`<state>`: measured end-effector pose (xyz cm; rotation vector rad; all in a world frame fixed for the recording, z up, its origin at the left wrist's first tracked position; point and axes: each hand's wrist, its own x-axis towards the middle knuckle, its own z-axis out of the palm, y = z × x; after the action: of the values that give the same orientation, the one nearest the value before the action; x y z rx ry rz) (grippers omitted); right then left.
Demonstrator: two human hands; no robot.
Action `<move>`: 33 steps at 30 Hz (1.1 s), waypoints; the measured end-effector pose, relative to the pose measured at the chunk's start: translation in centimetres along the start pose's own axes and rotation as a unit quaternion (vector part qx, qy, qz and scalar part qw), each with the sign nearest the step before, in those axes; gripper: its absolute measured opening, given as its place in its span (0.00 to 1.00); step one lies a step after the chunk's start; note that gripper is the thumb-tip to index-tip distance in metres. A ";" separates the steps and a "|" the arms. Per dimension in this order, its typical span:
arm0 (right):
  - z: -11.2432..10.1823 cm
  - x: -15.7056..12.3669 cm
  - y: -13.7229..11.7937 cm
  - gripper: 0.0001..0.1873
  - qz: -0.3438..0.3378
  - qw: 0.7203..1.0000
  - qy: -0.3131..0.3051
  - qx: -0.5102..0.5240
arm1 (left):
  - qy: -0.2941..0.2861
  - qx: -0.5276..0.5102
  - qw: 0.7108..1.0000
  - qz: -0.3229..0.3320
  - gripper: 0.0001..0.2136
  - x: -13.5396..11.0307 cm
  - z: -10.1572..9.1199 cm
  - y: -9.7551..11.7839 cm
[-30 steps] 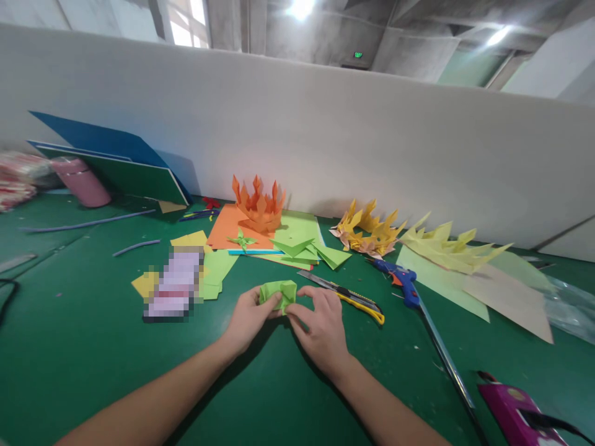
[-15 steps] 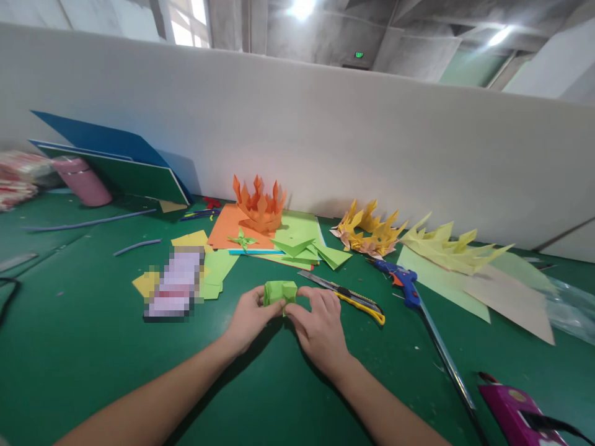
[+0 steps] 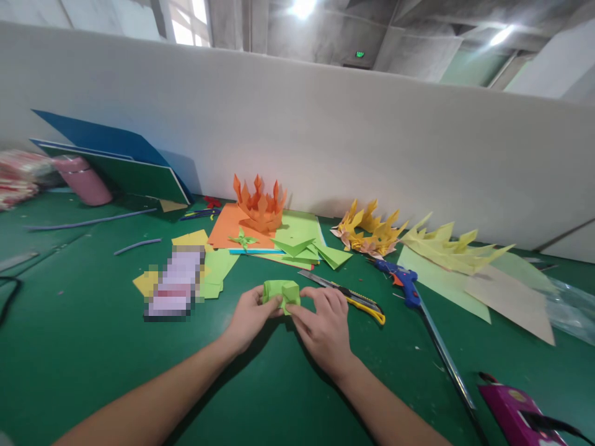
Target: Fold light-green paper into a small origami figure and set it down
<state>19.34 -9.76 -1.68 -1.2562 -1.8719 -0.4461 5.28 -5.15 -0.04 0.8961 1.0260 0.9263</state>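
Observation:
A small folded piece of light green paper (image 3: pixel 281 291) is held just above the green table (image 3: pixel 93 347) between both hands. My left hand (image 3: pixel 248 319) pinches its left side with thumb and fingers. My right hand (image 3: pixel 323 325) grips its right side, fingers curled over the fold. Just right of my right hand lies a yellow utility knife (image 3: pixel 353 297).
Behind the hands lie green, orange and yellow paper sheets (image 3: pixel 297 238), an orange paper crown (image 3: pixel 259 207), yellow paper crowns (image 3: pixel 372 232) and a blue glue gun (image 3: pixel 402 282). A metal ruler (image 3: pixel 446 359) and a magenta object (image 3: pixel 511 412) are at the right; boards (image 3: pixel 116 167) lean at the left.
The green paper has been pressed into a tighter, more compact fold and turned slightly between the fingers. Both hands stay in the same place.

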 end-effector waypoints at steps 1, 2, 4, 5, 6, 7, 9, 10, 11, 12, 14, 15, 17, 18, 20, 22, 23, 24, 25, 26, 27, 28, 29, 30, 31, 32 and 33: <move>0.0 0.0 0.0 0.07 -0.002 1.000 -0.001 0.000 | 0.002 0.000 1.000 0.001 0.15 0.0 0.0 0.0; 0.0 0.0 -0.1 0.07 -0.002 1.000 -0.003 -0.002 | 0.005 0.000 1.000 0.001 0.14 0.0 0.0 0.0; 0.0 0.0 -0.1 0.08 -0.001 1.000 -0.008 -0.010 | 0.009 0.002 1.000 0.002 0.13 0.0 0.0 0.0; 0.0 -0.1 -0.1 0.08 -0.001 1.000 -0.009 -0.016 | 0.011 0.003 1.000 0.002 0.13 0.1 0.0 0.0; 0.0 -0.2 -0.2 0.09 -0.001 1.000 -0.009 -0.021 | 0.012 0.003 1.000 0.002 0.13 0.1 0.0 0.0; 0.0 -0.2 -0.2 0.09 -0.001 1.000 -0.009 -0.025 | 0.012 0.005 1.000 0.003 0.12 0.1 0.0 0.0; 0.0 -0.3 -0.3 0.11 -0.003 1.000 -0.008 -0.030 | 0.012 0.009 1.000 0.001 0.12 0.0 0.0 0.1; 0.0 -0.3 -0.3 0.11 -0.003 0.999 -0.009 -0.031 | 0.012 0.011 1.000 0.000 0.12 0.0 0.1 0.1; 0.0 -0.3 -0.3 0.11 -0.002 0.999 -0.011 -0.032 | 0.012 0.012 1.000 -0.001 0.12 0.0 0.1 0.2; 0.0 -0.3 -0.3 0.11 0.000 0.999 -0.013 -0.031 | 0.012 0.012 1.000 -0.003 0.12 -0.1 0.1 0.2; 0.0 -0.3 -0.3 0.11 0.006 1.000 -0.011 -0.028 | 0.009 0.007 1.000 -0.005 0.12 -0.1 0.1 0.2; 0.0 -0.3 -0.3 0.10 0.010 1.000 -0.008 -0.026 | 0.006 0.002 1.000 -0.006 0.13 -0.1 0.1 0.2; 0.0 -0.3 -0.2 0.08 0.021 0.999 -0.001 -0.025 | -0.002 -0.007 1.000 -0.009 0.14 -0.1 0.0 0.1; 0.0 -0.3 -0.1 0.08 0.026 0.999 0.003 -0.025 | -0.004 -0.011 1.000 -0.011 0.14 -0.1 0.0 0.1; -0.1 -0.2 0.0 0.08 0.028 0.999 0.010 -0.024 | -0.006 -0.019 1.000 -0.014 0.14 -0.1 0.0 0.0; -0.2 -0.2 0.0 0.09 0.021 0.999 0.015 -0.020 | -0.001 -0.023 1.000 -0.017 0.14 0.0 0.0 0.0; -0.2 -0.2 0.0 0.09 0.017 1.000 0.017 -0.018 | 0.000 -0.025 1.000 -0.019 0.14 0.0 0.0 0.0; -0.3 -0.2 0.0 0.09 0.013 1.000 0.017 -0.017 | -0.001 -0.025 0.999 -0.021 0.14 0.0 0.0 0.0; -0.3 -0.2 0.0 0.09 0.010 1.000 0.017 -0.016 | -0.002 -0.025 0.999 -0.022 0.13 -0.1 0.0 0.0; -0.3 -0.2 0.0 0.09 0.007 1.000 0.018 -0.017 | -0.004 -0.025 0.999 -0.023 0.13 -0.1 0.0 0.0; -0.3 -0.2 0.0 0.09 0.004 1.000 0.018 -0.018 | -0.006 -0.025 0.999 -0.023 0.13 -0.1 0.0 0.0; -0.3 -0.2 0.0 0.09 0.002 1.000 0.018 -0.019 | -0.007 -0.024 0.999 -0.022 0.14 -0.1 0.0 0.0; -0.3 -0.2 -0.1 0.09 0.000 1.000 0.018 -0.019 | -0.008 -0.023 1.000 -0.020 0.14 -0.1 0.0 0.0; -0.3 -0.2 -0.1 0.09 0.000 1.000 0.019 -0.019 | -0.008 -0.022 1.000 -0.018 0.14 -0.1 0.0 0.0; -0.3 -0.2 -0.1 0.09 0.001 1.000 0.021 -0.019 | -0.008 -0.022 1.000 -0.016 0.14 -0.1 0.0 0.0; -0.3 -0.3 -0.1 0.09 0.002 1.000 0.022 -0.019 | -0.008 -0.021 1.000 -0.015 0.14 -0.1 0.0 0.1; -0.3 -0.3 -0.1 0.09 0.003 1.000 0.023 -0.019 | -0.009 -0.020 1.000 -0.016 0.14 -0.1 0.0 0.1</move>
<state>19.42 -10.12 -1.73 -1.2663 -1.8294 -0.5061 5.28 -5.25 0.07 0.8512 1.0015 0.9078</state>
